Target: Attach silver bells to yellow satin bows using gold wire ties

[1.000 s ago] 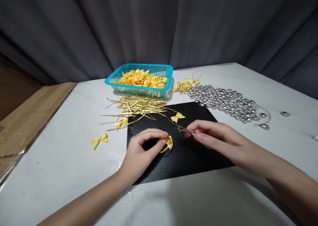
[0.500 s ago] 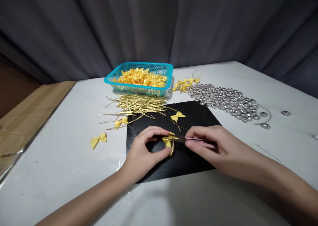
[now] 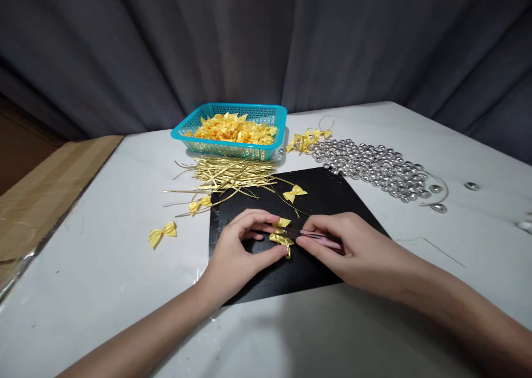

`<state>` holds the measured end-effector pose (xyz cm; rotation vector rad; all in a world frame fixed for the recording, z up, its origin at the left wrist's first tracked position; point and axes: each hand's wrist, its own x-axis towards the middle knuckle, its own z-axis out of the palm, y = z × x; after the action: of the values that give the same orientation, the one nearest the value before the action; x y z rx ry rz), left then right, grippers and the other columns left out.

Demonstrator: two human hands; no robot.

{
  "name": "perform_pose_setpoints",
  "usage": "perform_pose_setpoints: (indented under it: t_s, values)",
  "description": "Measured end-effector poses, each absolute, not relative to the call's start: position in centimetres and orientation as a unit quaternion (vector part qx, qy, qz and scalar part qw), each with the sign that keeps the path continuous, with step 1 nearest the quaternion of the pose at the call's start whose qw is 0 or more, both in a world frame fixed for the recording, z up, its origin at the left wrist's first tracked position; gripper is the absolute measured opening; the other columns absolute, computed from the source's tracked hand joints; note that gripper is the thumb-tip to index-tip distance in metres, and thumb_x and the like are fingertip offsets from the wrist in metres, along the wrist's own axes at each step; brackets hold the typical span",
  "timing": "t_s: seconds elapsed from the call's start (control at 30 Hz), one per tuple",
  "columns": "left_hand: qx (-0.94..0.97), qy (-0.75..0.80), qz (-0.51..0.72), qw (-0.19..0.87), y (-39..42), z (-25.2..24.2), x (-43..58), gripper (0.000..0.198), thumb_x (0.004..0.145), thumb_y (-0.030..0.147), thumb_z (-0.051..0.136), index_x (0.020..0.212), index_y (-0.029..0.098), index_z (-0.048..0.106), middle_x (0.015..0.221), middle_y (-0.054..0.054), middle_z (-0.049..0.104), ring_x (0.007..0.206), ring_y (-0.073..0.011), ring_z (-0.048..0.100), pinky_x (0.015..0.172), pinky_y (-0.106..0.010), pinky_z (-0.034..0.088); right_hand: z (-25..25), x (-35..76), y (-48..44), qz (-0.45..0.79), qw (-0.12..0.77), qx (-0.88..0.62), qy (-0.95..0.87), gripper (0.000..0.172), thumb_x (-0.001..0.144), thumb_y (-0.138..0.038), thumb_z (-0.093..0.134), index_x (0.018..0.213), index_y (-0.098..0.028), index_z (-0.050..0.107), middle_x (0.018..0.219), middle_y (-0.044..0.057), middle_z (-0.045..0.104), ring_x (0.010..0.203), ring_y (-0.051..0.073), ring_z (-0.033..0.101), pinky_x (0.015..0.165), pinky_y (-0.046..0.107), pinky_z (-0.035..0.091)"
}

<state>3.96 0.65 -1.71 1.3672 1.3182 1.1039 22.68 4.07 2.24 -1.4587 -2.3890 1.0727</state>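
My left hand (image 3: 243,250) grips a yellow ribbon bow (image 3: 282,223) and its looped gold wire (image 3: 288,250) between thumb and fingers, over the black mat (image 3: 233,281). Closed around the pink handles of small pliers (image 3: 318,238) is my right hand (image 3: 347,248). The pliers' dark, narrow jaws lie across the bow's middle, at the wire; whether they pinch it is too small to tell. Another yellow bow (image 3: 295,193) rests on the mat just beyond my hands.
Behind the mat, a blue basket (image 3: 233,145) holds many yellow bows. Gold wire strips (image 3: 233,171) lie in front of it. Silver oval beads (image 3: 369,167) spread to the right, near several wired bows (image 3: 305,141). Two loose bows lie left; cardboard (image 3: 62,173) is farther left.
The pliers and my right hand have shifted left, so the jaws reach farther over the bow. The bow and wire loop have turned slightly in my left fingers.
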Motion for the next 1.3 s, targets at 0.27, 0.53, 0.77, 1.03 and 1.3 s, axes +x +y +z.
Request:
perform_pose_setpoints:
  t_s: [0.27, 0.53, 0.77, 1.03, 1.3]
  values:
    - [0.542, 0.517, 0.500, 0.434, 0.6, -1.9, 3.7, 0.009, 0.077, 0.014, 0.062, 0.084, 0.018, 0.066, 0.091, -0.002, 0.063, 0.087, -0.0125, 0.061, 0.079, -0.023, 0.049, 2.4, 22.6, 4.1, 0.402, 0.084, -0.502, -0.761, 0.029, 0.084, -0.041, 0.049, 0.069, -0.017, 0.056, 0.057, -0.003, 0.041, 0.053, 0.009, 0.033, 0.047, 0.021, 0.025]
    - [0.490, 0.514, 0.511, 0.484, 0.5, -2.1, 3.8, 0.010, 0.073, 0.014, 0.068, 0.083, 0.017, 0.068, 0.089, 0.000, 0.059, 0.069, -0.0072, 0.061, 0.063, -0.016, 0.050, 2.4, 22.6, 4.1, 0.452, 0.094, -0.503, -0.730, 0.029, 0.084, -0.040, 0.050, 0.068, -0.016, 0.054, 0.059, -0.004, 0.036, 0.054, 0.009, 0.029, 0.047, 0.021, 0.023]
    - [0.515, 0.513, 0.494, 0.477, 0.5, -1.9, 3.8, 0.015, 0.071, 0.008, 0.064, 0.082, 0.016, 0.071, 0.089, -0.001, 0.061, 0.064, -0.0045, 0.058, 0.056, -0.014, 0.047, 2.3, 22.5, 4.3, 0.528, 0.086, -0.480, -0.695, 0.031, 0.083, -0.042, 0.053, 0.068, -0.015, 0.055, 0.057, -0.006, 0.029, 0.052, 0.008, 0.025, 0.046, 0.021, 0.018]
    - [0.539, 0.502, 0.459, 0.497, 0.8, -1.9, 3.6, 0.019, 0.074, 0.010, 0.063, 0.090, 0.017, 0.071, 0.097, -0.003, 0.061, 0.068, -0.0055, 0.057, 0.061, -0.017, 0.046, 1.6, 22.8, 5.2, 0.598, 0.066, -0.462, -0.651, 0.038, 0.080, -0.050, 0.059, 0.069, -0.014, 0.056, 0.047, -0.009, 0.025, 0.044, 0.005, 0.017, 0.042, 0.022, 0.011]
    - [0.544, 0.481, 0.434, 0.533, 0.8, -2.1, 3.6, 0.009, 0.078, 0.015, 0.061, 0.084, 0.015, 0.066, 0.105, -0.007, 0.062, 0.080, -0.0107, 0.059, 0.073, -0.023, 0.047, 1.7, 22.7, 5.3, 0.610, 0.042, -0.475, -0.633, 0.042, 0.077, -0.055, 0.059, 0.069, -0.014, 0.057, 0.046, -0.009, 0.026, 0.042, 0.005, 0.018, 0.039, 0.022, 0.010]
